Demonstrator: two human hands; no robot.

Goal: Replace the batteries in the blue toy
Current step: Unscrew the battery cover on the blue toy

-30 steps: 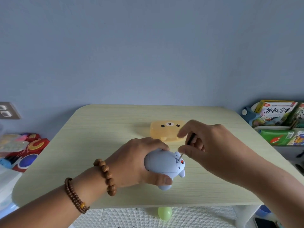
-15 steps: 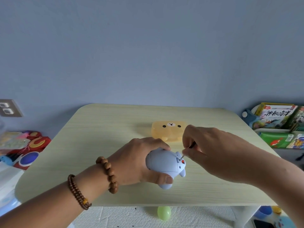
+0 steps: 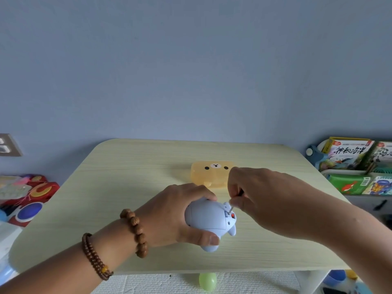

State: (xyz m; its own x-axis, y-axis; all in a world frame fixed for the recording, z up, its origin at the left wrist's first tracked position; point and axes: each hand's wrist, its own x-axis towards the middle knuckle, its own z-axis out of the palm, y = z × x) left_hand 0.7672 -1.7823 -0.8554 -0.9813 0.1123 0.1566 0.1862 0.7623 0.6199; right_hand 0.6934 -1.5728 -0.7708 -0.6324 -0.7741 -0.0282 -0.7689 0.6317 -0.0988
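blue toy [image 3: 206, 217] gripped; screwdriver [image 3: 231, 208] tip in it

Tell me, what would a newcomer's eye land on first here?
The two hands at the near middle of the pale wooden table: the left hand grips a rounded blue toy, while the right hand pinches a slim screwdriver whose tip meets the toy's end. Just behind them sits a translucent yellow box with a bear face, and brown bead bracelets circle the left wrist.
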